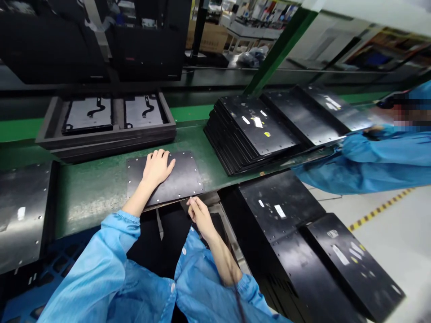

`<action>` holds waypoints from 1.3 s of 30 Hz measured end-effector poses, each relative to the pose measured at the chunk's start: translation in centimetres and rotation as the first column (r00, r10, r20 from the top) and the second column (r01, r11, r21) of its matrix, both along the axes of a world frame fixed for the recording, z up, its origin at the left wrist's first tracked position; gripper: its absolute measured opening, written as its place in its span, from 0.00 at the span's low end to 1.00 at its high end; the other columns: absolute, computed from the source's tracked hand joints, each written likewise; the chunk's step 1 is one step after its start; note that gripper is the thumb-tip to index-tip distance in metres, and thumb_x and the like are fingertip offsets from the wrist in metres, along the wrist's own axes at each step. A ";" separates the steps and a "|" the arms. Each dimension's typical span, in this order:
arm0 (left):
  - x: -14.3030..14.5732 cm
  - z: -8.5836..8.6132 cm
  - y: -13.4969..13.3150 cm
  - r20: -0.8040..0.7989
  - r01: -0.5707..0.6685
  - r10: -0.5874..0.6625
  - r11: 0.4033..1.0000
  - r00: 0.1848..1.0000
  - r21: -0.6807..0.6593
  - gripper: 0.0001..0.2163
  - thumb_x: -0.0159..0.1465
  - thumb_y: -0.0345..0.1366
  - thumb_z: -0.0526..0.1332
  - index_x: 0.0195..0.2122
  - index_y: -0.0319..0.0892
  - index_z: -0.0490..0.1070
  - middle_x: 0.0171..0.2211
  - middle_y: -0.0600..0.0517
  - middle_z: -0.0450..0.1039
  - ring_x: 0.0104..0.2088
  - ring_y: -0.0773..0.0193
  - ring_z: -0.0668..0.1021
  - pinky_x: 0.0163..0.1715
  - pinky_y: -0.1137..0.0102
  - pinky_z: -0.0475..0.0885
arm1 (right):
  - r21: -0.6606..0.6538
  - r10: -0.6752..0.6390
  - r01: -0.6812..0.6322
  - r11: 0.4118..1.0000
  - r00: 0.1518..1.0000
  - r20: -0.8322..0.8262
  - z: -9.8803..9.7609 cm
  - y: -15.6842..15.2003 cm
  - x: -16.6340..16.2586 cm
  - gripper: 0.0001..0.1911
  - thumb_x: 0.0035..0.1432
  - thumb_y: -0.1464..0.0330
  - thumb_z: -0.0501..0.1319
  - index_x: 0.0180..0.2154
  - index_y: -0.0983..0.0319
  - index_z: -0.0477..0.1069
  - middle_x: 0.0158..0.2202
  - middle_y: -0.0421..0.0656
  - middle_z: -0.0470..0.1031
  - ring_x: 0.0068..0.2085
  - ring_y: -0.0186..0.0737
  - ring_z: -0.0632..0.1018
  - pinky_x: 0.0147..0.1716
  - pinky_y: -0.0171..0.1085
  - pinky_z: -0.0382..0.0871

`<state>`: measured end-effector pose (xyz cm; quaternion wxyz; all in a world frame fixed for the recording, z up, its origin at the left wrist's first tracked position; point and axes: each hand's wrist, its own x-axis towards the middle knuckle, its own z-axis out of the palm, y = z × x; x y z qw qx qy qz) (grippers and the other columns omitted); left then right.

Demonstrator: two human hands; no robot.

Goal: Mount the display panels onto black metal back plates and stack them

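Observation:
A black metal plate with small rivets along its edges lies on the green conveyor belt in front of me. My left hand rests flat on the plate, fingers stretched out. My right hand is at the plate's near edge, fingers pinched together on something I cannot make out. Both arms wear light blue sleeves.
A dark tray with two plates sits behind on the belt. A fanned stack of black panels lies to the right, more panels lower right. A co-worker's blue sleeve reaches in from the right. A grey plate lies left.

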<state>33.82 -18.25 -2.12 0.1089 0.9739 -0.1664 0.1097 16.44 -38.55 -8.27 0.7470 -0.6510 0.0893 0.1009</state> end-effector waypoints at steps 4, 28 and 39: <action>0.0 0.4 -0.1 -0.006 0.019 -0.019 0.999 1.000 0.034 0.24 0.80 0.46 0.48 0.64 0.34 0.72 0.59 0.35 0.75 0.58 0.41 0.75 0.60 0.49 0.69 | 0.009 -0.066 0.065 0.998 0.997 0.039 -1.0 0.6 -0.5 0.23 0.73 0.45 0.61 0.41 0.59 0.73 0.22 0.31 0.59 0.22 0.29 0.55 0.22 0.32 0.46; -2.2 0.3 -0.2 -0.047 0.072 -0.072 0.997 0.996 0.008 0.24 0.80 0.45 0.48 0.65 0.34 0.71 0.60 0.35 0.75 0.59 0.42 0.75 0.61 0.49 0.69 | 0.059 -0.059 0.064 0.996 0.994 -0.087 -0.7 0.2 -2.3 0.25 0.66 0.45 0.69 0.40 0.62 0.80 0.21 0.32 0.59 0.21 0.27 0.52 0.21 0.33 0.42; -8.5 0.6 2.1 -0.174 0.403 -0.392 0.914 0.903 0.036 0.52 0.63 0.68 0.67 0.80 0.43 0.53 0.81 0.34 0.44 0.81 0.30 0.47 0.74 0.27 0.40 | -0.628 0.071 0.069 0.775 0.979 0.194 2.9 -0.6 -2.6 0.17 0.76 0.56 0.61 0.43 0.56 0.86 0.36 0.46 0.84 0.35 0.48 0.80 0.38 0.40 0.67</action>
